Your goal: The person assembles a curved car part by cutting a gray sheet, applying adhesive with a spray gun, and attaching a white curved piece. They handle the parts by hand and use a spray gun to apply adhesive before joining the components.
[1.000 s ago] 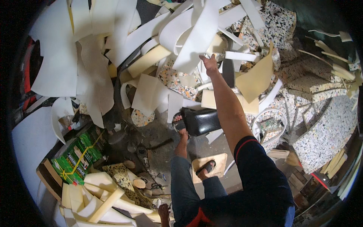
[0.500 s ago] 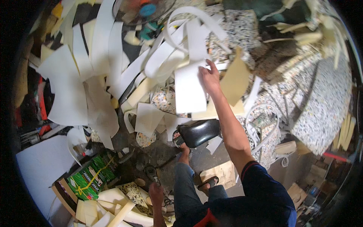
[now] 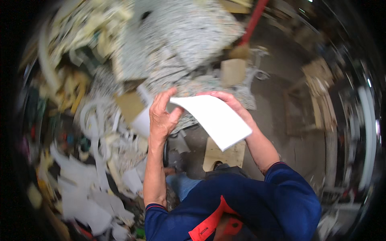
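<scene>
A rectangular white foam sheet (image 3: 215,118) is held up in front of my body, bowed along its length. My left hand (image 3: 161,114) has its fingers and thumb about the sheet's left end. My right hand (image 3: 229,100) grips the far edge, with its fingertips showing over the top and the palm partly hidden behind the sheet. The sheet's near right corner hangs free above my right forearm.
Speckled foam slabs (image 3: 193,36) are piled ahead. White and yellow offcuts (image 3: 82,190) lie heaped at the left. A wooden board (image 3: 215,154) lies on the floor near my feet. A wooden frame (image 3: 317,96) stands at the right, and a red bar (image 3: 254,20) leans beyond the slabs.
The view has swung to the right. The white sheet has come off the pile and up toward me. My left hand has risen from low beside my leg to the sheet.
</scene>
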Available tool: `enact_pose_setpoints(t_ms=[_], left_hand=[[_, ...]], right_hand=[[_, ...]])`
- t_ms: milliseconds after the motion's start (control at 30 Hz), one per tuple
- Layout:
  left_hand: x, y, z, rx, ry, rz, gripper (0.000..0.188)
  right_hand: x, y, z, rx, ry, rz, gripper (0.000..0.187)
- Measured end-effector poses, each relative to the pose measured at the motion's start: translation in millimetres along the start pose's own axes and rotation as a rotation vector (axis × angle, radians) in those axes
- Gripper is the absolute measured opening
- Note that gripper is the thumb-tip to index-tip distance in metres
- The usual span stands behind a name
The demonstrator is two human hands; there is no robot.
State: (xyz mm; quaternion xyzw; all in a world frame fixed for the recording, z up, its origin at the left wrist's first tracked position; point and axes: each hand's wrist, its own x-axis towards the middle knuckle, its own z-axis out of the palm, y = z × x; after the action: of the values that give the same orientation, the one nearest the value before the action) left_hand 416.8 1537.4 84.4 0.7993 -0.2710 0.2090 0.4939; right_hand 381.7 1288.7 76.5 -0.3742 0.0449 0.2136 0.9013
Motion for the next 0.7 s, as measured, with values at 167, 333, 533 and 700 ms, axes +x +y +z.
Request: enact_pose_setpoints(t_ms=[167,333,533,700], left_hand=[[43,118,205,-0.372,-0.317,-0.324,0.025],[52,179,331,-0.579,-0.535,-0.352,0.030],[68,226,443,-0.553,-0.842,-0.302,0.040],[60,312,532,-0.728,-0.763,0.073,0.078]], right_hand=[[-190,-95,-127,-0.188,0.180,-0.240,0.052],[-286,-131,-185,-0.473,0.589,-0.525,0.033],[-293,-154,-226,-0.285,0.929,-0.990,0.031],[-359,-184,-255,-1.282,1.748,-0.956,0.056]])
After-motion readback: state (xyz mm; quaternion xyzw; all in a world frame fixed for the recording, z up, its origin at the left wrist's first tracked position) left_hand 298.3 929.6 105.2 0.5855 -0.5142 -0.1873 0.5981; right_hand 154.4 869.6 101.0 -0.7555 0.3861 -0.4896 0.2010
